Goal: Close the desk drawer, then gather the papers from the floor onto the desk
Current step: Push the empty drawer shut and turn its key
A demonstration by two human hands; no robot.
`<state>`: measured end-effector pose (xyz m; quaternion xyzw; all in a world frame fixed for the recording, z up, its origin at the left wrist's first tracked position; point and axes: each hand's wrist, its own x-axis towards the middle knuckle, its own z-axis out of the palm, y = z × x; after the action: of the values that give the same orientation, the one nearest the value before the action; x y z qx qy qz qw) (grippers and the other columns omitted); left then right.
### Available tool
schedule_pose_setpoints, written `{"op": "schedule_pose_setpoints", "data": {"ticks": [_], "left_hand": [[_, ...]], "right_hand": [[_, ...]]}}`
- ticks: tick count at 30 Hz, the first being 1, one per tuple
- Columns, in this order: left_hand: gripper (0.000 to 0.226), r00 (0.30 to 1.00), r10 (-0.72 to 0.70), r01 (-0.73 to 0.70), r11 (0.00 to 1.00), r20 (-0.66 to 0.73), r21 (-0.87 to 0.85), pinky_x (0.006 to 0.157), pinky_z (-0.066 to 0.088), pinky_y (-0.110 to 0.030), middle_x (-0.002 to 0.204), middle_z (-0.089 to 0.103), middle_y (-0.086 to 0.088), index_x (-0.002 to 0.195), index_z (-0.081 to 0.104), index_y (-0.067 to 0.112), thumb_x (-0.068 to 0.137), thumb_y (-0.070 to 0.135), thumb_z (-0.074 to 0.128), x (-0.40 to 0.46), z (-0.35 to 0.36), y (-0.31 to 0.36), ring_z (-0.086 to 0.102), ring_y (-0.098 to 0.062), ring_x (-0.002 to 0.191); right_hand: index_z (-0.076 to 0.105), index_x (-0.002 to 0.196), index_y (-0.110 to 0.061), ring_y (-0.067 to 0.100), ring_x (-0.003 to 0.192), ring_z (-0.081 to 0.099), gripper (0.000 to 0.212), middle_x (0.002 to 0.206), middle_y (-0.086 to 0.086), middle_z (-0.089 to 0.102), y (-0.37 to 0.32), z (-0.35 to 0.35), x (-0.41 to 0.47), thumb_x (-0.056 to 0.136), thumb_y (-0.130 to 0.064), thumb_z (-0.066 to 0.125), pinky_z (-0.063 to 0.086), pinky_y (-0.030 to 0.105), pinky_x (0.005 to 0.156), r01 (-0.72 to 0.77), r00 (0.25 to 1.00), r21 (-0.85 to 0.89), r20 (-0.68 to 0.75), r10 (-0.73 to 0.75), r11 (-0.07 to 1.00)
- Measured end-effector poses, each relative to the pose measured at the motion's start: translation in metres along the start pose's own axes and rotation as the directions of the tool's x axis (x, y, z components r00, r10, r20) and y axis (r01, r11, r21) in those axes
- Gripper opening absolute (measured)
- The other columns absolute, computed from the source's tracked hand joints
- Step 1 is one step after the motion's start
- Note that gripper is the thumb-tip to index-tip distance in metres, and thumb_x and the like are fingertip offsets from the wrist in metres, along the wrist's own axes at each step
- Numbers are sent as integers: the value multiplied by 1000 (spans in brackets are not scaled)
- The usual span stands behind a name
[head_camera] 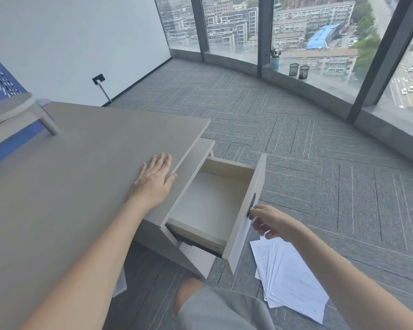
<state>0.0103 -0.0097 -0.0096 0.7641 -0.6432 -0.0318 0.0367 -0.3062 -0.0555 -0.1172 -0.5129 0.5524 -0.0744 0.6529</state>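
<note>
Two hands flank the open drawer (pixel 212 203): the left hand (pixel 154 178) lies flat, fingers spread, on the surface (pixel 69 177) beside it. The right hand (pixel 270 222) pinches the drawer's handle (pixel 251 206), with the papers (pixel 293 279) fanned on the floor (pixel 320 151) just below the drawer front.

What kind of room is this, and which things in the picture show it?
Probably a high-rise office: a grey wooden desk with an open, empty drawer, grey patterned carpet tiles, and tall curved glass windows looking down on city buildings. White printed papers lie on the floor.
</note>
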Motion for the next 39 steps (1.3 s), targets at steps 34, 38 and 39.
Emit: {"op": "schedule_pose_setpoints", "data": {"ticks": [34,38,39], "left_hand": [[60,1000,-1,1,1000,-5,-4,125,-2,-38,167,3,2,157,7,23,103,43,24,-4,-3,3,-2,-15,154],[60,1000,-2,2,1000,-13,-4,125,-2,-38,167,4,2,157,7,24,102,44,24,-4,-3,3,-1,-15,154],[60,1000,-2,2,1000,-14,-5,124,-2,-38,167,4,2,157,8,24,102,44,24,-4,-3,3,-1,-15,154]], "right_hand": [[51,84,-13,15,46,44,19,64,5,53,-68,80,65,100,-20,44,28,16,41,-22,993,86,120,12,996],[53,83,-13,15,47,43,20,64,4,53,-73,87,75,99,-22,46,27,17,41,-8,993,76,118,-1,997],[54,83,-13,15,47,43,20,64,4,53,-74,88,77,100,-22,46,27,17,42,-2,993,76,116,-6,997]]}}
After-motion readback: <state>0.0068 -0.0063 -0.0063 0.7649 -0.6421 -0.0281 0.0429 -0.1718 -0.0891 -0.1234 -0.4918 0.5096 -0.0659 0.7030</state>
